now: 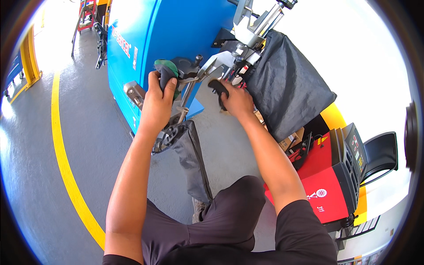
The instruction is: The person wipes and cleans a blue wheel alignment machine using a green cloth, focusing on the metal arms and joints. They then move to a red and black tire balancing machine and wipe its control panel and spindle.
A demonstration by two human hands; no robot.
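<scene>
My left hand is closed around a soft dark grey and green cloth, held against the upper end of a metal clamp arm. A dark bracket and a small knob sit just beside the cloth. My right hand grips a dark oblong piece with its fingers curled over it; the frame does not show what kind it is. Metal linkage stretches between the hands. Below my left hand, a long black fabric cover hangs down toward my shoe.
A tall blue cabinet stands ahead. At the upper right, a metal wheel clamp rises over a large black fabric cover. A red machine with a control panel and a black chair are at right. A yellow line crosses the grey floor.
</scene>
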